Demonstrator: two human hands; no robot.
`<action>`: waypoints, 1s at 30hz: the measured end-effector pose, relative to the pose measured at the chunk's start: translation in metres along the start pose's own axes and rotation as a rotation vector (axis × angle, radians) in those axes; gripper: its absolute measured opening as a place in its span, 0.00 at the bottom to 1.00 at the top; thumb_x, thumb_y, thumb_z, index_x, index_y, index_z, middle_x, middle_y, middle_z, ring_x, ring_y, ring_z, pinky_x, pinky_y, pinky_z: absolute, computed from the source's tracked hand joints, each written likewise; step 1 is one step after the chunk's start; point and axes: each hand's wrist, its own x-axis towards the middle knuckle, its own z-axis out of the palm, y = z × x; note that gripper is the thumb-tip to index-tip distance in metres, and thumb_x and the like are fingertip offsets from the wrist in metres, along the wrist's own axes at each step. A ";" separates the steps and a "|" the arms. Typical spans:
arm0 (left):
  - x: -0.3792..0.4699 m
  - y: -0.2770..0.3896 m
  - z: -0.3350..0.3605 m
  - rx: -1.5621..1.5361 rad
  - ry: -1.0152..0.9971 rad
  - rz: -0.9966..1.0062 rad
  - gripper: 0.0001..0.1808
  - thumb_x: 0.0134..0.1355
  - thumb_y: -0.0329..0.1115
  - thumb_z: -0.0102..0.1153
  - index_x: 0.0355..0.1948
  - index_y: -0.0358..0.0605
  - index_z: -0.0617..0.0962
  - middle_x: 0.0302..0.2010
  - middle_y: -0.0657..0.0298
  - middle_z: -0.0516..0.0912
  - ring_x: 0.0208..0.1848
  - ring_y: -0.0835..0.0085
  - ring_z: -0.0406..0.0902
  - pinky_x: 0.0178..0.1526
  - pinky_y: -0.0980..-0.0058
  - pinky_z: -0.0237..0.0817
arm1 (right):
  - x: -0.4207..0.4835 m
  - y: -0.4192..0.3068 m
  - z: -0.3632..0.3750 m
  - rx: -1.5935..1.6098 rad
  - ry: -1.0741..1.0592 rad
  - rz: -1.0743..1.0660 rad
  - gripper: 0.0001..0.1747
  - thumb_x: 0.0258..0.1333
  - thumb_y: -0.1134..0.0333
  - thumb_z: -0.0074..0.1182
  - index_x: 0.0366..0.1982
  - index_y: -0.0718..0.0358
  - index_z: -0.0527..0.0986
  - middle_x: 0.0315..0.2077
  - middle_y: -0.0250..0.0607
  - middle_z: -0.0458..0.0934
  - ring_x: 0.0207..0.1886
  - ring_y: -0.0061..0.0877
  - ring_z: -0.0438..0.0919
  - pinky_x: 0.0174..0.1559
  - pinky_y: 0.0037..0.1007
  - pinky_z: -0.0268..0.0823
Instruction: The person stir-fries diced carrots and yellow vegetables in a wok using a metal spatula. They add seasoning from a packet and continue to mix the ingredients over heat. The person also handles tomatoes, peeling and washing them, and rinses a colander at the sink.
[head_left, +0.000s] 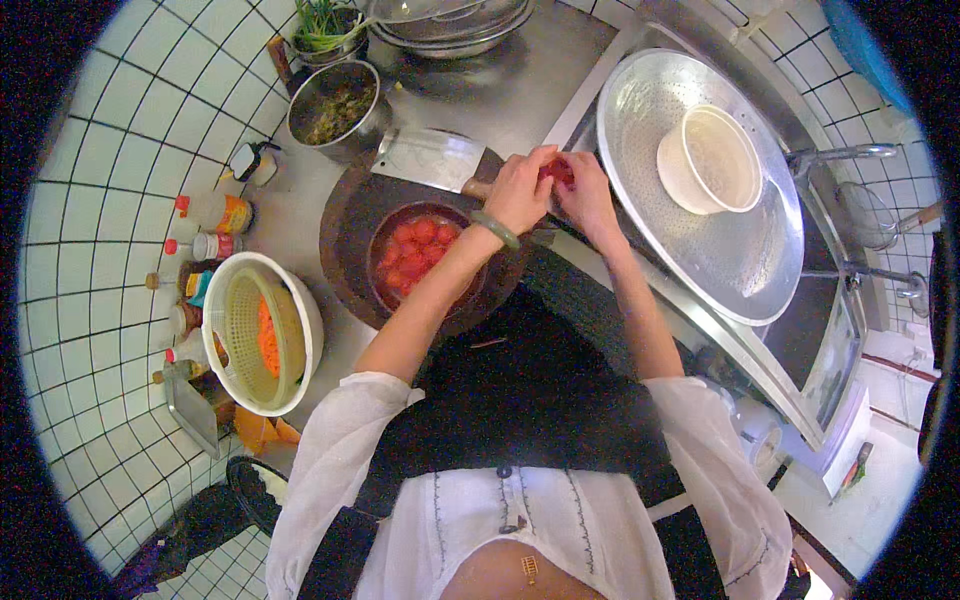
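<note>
My left hand (517, 193) and my right hand (587, 196) meet near the sink's edge, fingers curled around a red tomato (556, 172), mostly covered by them. A green bangle circles my left wrist. Below my left forearm, a dark bowl (373, 259) of peeled-looking red tomatoes (421, 238) rests on a thick round chopping board (341, 225). Across the board's far side lies a cleaver (431, 159), its wooden handle (476, 189) pointing toward my left hand.
A large perforated metal colander (637, 120) holding a pale plastic tub (709, 161) spans the sink. Left stand a white basket (315, 337) with shredded orange vegetable (268, 337), and several condiment bottles (225, 214). Behind are a steel pot (337, 112) of dark greens and stacked metal basins (450, 30).
</note>
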 end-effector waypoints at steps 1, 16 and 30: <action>0.002 0.002 0.004 -0.034 0.074 0.082 0.23 0.54 0.23 0.50 0.54 0.42 0.68 0.41 0.50 0.81 0.42 0.53 0.77 0.46 0.61 0.68 | -0.002 -0.001 -0.002 0.046 0.006 0.000 0.23 0.42 0.76 0.53 0.47 0.64 0.72 0.36 0.52 0.72 0.42 0.45 0.72 0.46 0.37 0.66; 0.097 -0.073 -0.026 0.422 -0.177 -0.080 0.11 0.46 0.35 0.63 0.33 0.47 0.80 0.27 0.59 0.82 0.34 0.63 0.80 0.38 0.67 0.69 | -0.003 -0.019 0.002 -0.144 0.031 0.050 0.24 0.44 0.71 0.60 0.47 0.64 0.70 0.46 0.50 0.66 0.47 0.44 0.68 0.49 0.40 0.65; 0.121 -0.136 0.054 0.863 -0.726 -0.140 0.09 0.52 0.36 0.54 0.32 0.49 0.82 0.36 0.56 0.83 0.39 0.57 0.81 0.45 0.61 0.69 | 0.013 -0.012 0.009 -0.181 -0.016 -0.019 0.09 0.45 0.73 0.57 0.32 0.61 0.74 0.36 0.41 0.70 0.39 0.38 0.71 0.40 0.36 0.68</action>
